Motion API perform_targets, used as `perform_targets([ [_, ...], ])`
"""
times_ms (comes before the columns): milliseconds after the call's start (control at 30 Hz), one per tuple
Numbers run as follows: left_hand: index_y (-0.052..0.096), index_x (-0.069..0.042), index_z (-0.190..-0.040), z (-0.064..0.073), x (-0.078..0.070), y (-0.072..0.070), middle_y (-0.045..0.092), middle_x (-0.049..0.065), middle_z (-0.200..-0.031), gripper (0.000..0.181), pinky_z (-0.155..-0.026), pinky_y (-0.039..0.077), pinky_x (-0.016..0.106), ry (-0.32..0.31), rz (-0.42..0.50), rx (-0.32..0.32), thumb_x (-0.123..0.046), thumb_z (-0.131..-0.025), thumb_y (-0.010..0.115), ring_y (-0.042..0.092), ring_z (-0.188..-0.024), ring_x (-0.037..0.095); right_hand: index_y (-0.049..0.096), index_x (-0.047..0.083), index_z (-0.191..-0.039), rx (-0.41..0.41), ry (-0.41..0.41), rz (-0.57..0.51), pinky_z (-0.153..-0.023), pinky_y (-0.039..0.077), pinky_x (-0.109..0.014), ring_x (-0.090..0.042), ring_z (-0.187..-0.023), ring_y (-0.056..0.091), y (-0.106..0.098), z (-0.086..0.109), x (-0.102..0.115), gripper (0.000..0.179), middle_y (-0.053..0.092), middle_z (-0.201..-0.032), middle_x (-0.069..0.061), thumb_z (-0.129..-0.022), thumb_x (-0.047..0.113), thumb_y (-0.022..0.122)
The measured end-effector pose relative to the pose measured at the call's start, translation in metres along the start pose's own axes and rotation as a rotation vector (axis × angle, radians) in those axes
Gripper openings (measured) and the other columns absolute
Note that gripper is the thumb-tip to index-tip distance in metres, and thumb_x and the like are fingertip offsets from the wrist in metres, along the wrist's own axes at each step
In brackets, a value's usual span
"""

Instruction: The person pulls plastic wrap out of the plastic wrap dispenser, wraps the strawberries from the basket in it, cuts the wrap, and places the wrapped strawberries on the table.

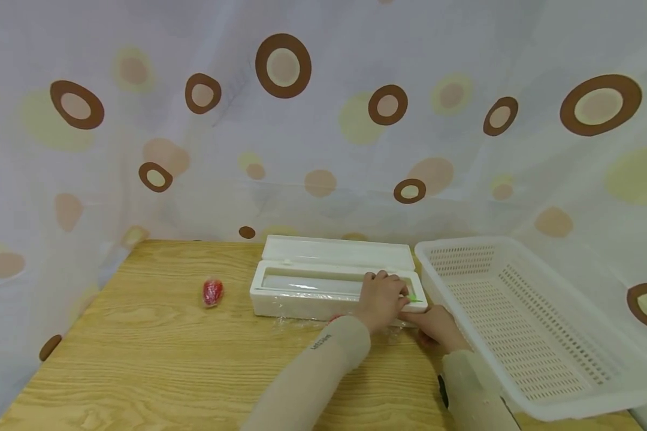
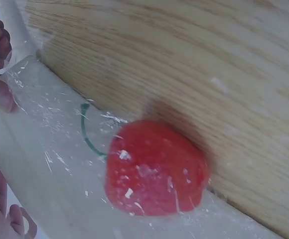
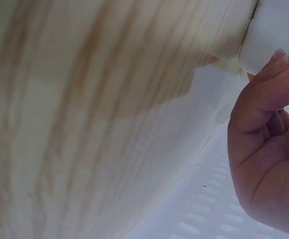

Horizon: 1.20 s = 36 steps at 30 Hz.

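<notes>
A white cling film box (image 1: 291, 305) stands with its lid raised and a roll of film (image 1: 310, 285) inside. My left hand (image 1: 380, 299) reaches over the right end, fingers bent at a small green slide cutter (image 1: 413, 297). At the front right corner, my right hand (image 1: 437, 326) grips the box end, its thumb on the front face in the left wrist view. Clear film (image 2: 60, 144) hangs down the front over a red, cherry-like fruit with a thin green stem (image 2: 157, 169). From the head, my left arm mostly hides this fruit.
Another red fruit (image 1: 212, 293), wrapped in film, lies on the wooden table (image 1: 156, 353) left of the box. A white perforated basket (image 1: 517, 323) stands close on the right. Behind hangs a curtain (image 1: 329, 149) with brown circles.
</notes>
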<state>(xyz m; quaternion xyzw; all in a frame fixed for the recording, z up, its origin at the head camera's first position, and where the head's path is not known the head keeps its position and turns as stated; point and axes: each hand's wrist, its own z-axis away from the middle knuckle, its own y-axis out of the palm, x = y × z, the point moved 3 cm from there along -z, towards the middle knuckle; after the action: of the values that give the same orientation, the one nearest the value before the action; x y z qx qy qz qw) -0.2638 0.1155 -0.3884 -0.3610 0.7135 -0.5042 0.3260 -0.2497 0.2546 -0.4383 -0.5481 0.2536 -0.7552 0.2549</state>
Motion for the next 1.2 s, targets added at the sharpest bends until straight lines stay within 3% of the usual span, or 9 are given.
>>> perform_targets([
  [200, 0.065, -0.034, -0.100, 0.007, 0.019, 0.003, 0.063, -0.020, -0.105, 0.020, -0.092, 0.038, 0.030, 0.041, -0.004, -0.043, -0.046, -0.091, 0.053, 0.052, -0.098, 0.004, 0.050, 0.009, -0.066, -0.016, 0.006, 0.014, -0.043, 0.035, -0.023, -0.008, -0.039, 0.038, -0.001, 0.001, 0.000, 0.054, 0.041, -0.041, 0.006, -0.070, 0.059, 0.072],
  [433, 0.065, -0.030, -0.102, 0.023, 0.046, -0.004, 0.064, -0.017, -0.109, 0.022, -0.095, 0.038, 0.033, 0.043, 0.042, -0.056, -0.044, -0.092, 0.052, 0.053, -0.100, 0.007, 0.047, 0.011, -0.070, -0.031, 0.050, 0.009, -0.044, 0.039, -0.024, -0.010, -0.042, 0.043, -0.004, 0.001, -0.002, 0.054, 0.042, -0.045, 0.005, -0.069, 0.058, 0.072],
  [767, 0.066, -0.030, -0.098, 0.040, 0.074, -0.013, 0.065, -0.017, -0.104, 0.018, -0.093, 0.039, 0.032, 0.000, 0.035, -0.089, -0.043, -0.090, 0.056, 0.054, -0.095, 0.007, 0.049, 0.008, -0.077, -0.008, 0.045, 0.014, -0.045, 0.040, -0.025, -0.011, -0.045, 0.044, 0.001, 0.001, 0.002, 0.057, 0.043, -0.048, 0.003, -0.070, 0.059, 0.071],
  [967, 0.066, -0.028, -0.098, 0.050, 0.090, -0.020, 0.065, -0.015, -0.106, 0.017, -0.094, 0.038, 0.034, -0.037, 0.057, -0.073, -0.040, -0.091, 0.057, 0.055, -0.098, 0.009, 0.055, 0.004, -0.085, 0.009, 0.025, 0.028, -0.046, 0.040, -0.024, -0.011, -0.045, 0.044, 0.000, -0.002, 0.000, 0.060, 0.042, -0.048, 0.003, -0.070, 0.060, 0.071],
  [1200, 0.065, -0.024, -0.098, 0.061, 0.104, -0.023, 0.066, -0.011, -0.106, 0.016, -0.093, 0.039, 0.036, -0.031, 0.094, -0.090, -0.037, -0.091, 0.057, 0.056, -0.097, 0.011, 0.056, 0.003, -0.088, 0.021, 0.030, 0.027, -0.046, 0.038, -0.024, -0.010, -0.045, 0.041, 0.002, -0.002, 0.000, 0.062, 0.042, -0.047, 0.003, -0.070, 0.061, 0.070],
])
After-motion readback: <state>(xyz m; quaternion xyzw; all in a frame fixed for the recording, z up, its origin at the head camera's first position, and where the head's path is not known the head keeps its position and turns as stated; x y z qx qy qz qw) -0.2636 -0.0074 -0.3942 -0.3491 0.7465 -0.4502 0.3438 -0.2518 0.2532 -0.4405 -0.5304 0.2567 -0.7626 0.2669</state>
